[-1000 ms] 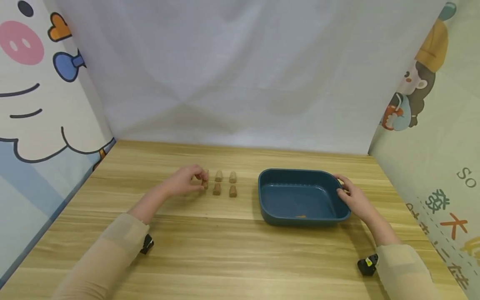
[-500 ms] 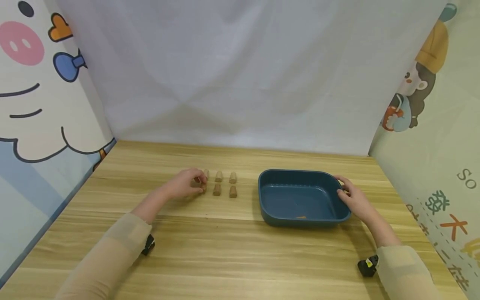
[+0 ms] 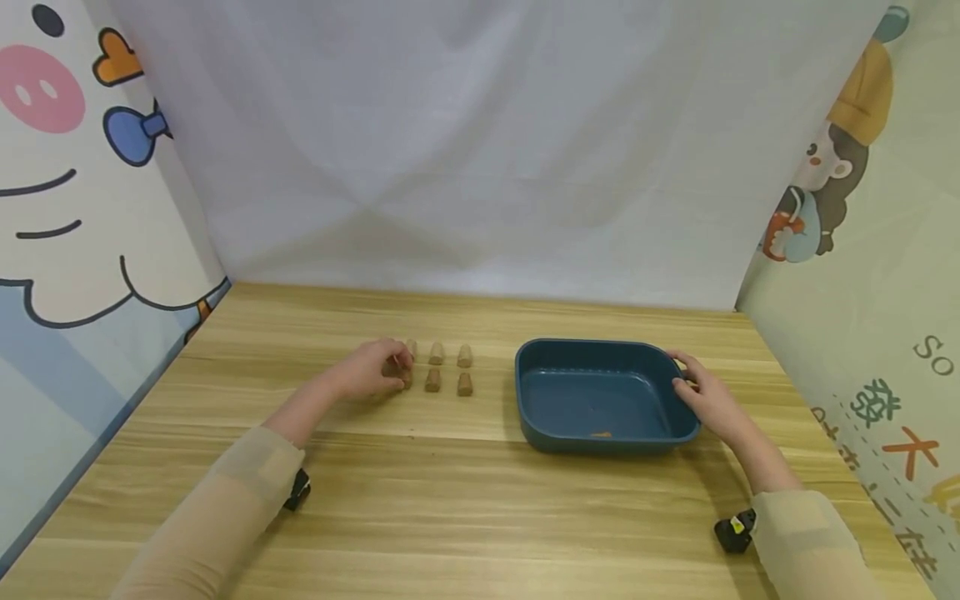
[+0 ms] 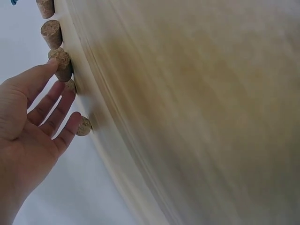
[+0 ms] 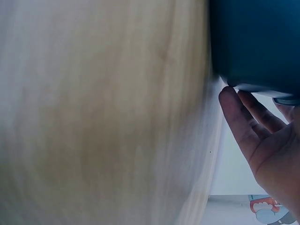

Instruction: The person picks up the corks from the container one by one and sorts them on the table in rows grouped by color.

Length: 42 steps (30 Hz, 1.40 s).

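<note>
In the head view my left hand [image 3: 372, 368] is at the left end of two short rows of tapered corks. Thumb and fingers pinch a cork [image 4: 63, 66], its speckled top showing beside the thumb tip in the left wrist view. Another cork [image 4: 84, 126] shows by the little finger. Close by on the right stand a pale far-row cork [image 3: 437, 353] and a darker near-row cork [image 3: 432, 381]. My right hand [image 3: 710, 400] holds the right end of a deep blue rectangular basin [image 3: 607, 444], thumb and fingers at its rim; part of the grip is hidden.
Further corks end the rows on the right, a pale cork [image 3: 465, 356] behind a brown cork [image 3: 465, 384]. A small orange-brown mark [image 3: 602, 434] shows inside the basin. The wooden table [image 3: 420, 517] meets a white cloth [image 3: 480, 167] at the back and printed sheets at both sides.
My left hand has shifted slightly downward in the head view, with the pinched cork lower between its fingers. The right hand and the basin have stayed in place.
</note>
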{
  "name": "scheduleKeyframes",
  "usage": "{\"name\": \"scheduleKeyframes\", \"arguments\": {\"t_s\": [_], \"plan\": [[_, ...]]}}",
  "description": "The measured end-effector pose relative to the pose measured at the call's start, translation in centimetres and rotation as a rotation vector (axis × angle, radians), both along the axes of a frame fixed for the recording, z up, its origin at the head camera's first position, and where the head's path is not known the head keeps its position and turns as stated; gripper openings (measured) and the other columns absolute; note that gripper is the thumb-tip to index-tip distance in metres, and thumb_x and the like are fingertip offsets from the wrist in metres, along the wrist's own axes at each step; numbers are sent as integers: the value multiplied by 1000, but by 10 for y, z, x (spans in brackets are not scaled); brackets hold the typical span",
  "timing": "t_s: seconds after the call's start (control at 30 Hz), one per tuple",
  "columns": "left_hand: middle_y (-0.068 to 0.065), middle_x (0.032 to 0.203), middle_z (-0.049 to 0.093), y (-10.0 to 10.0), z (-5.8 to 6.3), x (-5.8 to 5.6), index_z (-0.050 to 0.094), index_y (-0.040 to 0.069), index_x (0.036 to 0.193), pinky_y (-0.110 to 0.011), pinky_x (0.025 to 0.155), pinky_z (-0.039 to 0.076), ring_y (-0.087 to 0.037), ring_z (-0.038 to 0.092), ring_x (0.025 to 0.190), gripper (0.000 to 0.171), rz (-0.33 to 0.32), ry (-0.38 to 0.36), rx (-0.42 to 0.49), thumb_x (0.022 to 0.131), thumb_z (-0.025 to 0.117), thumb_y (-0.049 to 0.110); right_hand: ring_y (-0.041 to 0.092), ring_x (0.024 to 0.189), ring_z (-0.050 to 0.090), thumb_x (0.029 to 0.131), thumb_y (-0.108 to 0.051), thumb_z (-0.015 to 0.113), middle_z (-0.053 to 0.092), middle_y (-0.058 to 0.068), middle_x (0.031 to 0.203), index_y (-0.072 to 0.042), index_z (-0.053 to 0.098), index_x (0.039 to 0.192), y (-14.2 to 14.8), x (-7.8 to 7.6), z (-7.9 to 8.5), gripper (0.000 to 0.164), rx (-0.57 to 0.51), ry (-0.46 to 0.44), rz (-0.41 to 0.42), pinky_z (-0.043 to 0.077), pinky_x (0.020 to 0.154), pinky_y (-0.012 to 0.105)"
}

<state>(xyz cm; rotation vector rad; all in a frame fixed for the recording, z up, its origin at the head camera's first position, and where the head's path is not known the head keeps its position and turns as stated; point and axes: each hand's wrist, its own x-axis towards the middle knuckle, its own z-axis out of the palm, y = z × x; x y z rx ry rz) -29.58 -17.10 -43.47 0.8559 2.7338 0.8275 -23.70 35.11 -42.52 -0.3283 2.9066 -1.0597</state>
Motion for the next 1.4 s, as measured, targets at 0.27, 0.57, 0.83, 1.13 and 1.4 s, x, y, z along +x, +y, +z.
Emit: {"name": "scheduleKeyframes", "arguments": {"t_s": [0.27, 0.57, 0.83, 1.13, 1.4], "plan": [[-10, 110, 62, 2, 8, 1, 60, 2, 110, -43, 96, 47, -29, 57, 107, 31, 11, 23, 5, 83, 72, 9, 56, 121, 40, 102, -17, 38, 38, 39, 135, -3, 23, 148, 0, 1, 0, 50, -5, -2, 10, 41, 92, 64], [-5, 122, 60, 39, 35, 12, 58, 10, 122, -42, 97, 47, -25, 55, 113, 39, -106, 144, -57, 86, 70, 18, 55, 120, 42, 102, -16, 38, 41, 39, 133, -2, 24, 147, 0, 0, 2, 50, 0, 5, 7, 43, 91, 63], [-1, 129, 55, 84, 61, 18, 57, 14, 124, -36, 104, 41, -20, 48, 124, 38, -236, 211, -63, 88, 68, 20, 56, 120, 42, 102, -16, 38, 40, 40, 133, -2, 24, 147, 0, -1, 4, 49, -1, 6, 7, 43, 91, 63], [-1, 129, 55, 141, 64, 13, 58, 13, 125, -31, 106, 37, -18, 46, 125, 43, -422, 226, -93, 86, 71, 25, 55, 121, 41, 102, -16, 38, 38, 39, 135, -2, 24, 147, 1, -2, 3, 49, 0, -2, 9, 43, 91, 62], [-2, 129, 56, 175, 58, 7, 58, 12, 125, -27, 102, 40, -17, 48, 122, 49, -530, 216, -187, 81, 74, 28, 54, 119, 43, 101, -15, 39, 42, 39, 132, -2, 25, 147, 0, 0, 1, 49, 5, 8, 10, 44, 91, 62]]}}
